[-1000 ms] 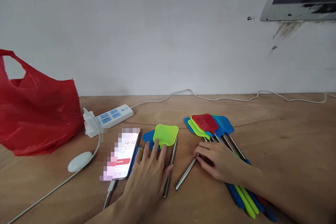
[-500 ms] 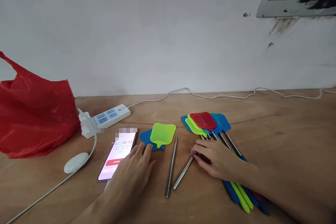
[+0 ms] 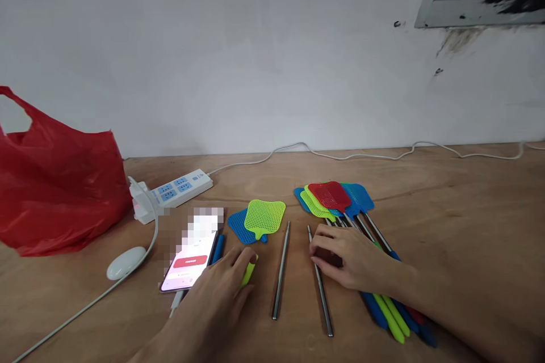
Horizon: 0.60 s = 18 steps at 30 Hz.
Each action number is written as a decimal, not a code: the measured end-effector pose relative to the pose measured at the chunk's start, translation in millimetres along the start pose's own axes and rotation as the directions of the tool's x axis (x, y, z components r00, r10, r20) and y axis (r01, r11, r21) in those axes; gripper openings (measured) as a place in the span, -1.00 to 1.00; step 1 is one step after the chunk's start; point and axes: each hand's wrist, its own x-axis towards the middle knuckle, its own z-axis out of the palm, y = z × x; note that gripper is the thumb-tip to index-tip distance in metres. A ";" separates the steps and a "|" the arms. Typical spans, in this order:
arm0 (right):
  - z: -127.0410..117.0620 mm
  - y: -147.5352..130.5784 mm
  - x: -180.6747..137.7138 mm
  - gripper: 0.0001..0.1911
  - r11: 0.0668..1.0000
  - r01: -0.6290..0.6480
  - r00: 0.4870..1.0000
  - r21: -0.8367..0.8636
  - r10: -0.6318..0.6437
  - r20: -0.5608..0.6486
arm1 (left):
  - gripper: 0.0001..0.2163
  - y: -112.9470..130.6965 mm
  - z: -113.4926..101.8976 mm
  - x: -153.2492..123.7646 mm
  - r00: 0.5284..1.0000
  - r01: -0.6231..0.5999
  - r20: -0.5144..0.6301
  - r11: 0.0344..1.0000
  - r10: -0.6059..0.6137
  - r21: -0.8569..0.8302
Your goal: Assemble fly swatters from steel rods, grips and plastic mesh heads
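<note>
My left hand (image 3: 223,289) is closed around a yellow-green handle (image 3: 249,273), mostly covered by the fingers. Beside that hand a blue handle (image 3: 218,248) lies along the phone's edge, partly hidden. The curled fingertips of my right hand (image 3: 347,255) pinch a thin metal rod (image 3: 322,295) lying on the table. A second metal rod (image 3: 281,272) lies between my hands. Beyond them are two loose fly swatter heads, a yellow-green one (image 3: 264,217) overlapping a blue one (image 3: 240,227). My right wrist and forearm cross over a bundle of fly swatters (image 3: 330,195).
A lit phone (image 3: 191,261) on a cable lies left of my left hand. Behind it are a white power strip (image 3: 183,187) and a white oval device (image 3: 125,264). A red plastic bag (image 3: 59,193) stands far left. A thin cord (image 3: 349,157) runs along the wall.
The rod at my right hand has swung its near end to the right. My left hand has shifted slightly right and nearer me; the yellow-green and blue handles have come into view.
</note>
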 end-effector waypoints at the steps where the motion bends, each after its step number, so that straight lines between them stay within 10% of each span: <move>1: 0.2 -0.2 0.1 -0.96 1.000 -0.016 1.000 0.001 0.016 -0.016 | -0.72 0.3 0.7 -0.7 1.000 -0.024 0.005 0.999 0.024 -0.038; 18: 6.6 -2.9 -2.5 -0.79 0.913 -0.244 0.969 -0.327 0.213 -0.127 | -0.90 14.9 9.1 25.5 0.980 -0.196 -0.093 0.948 0.178 -0.250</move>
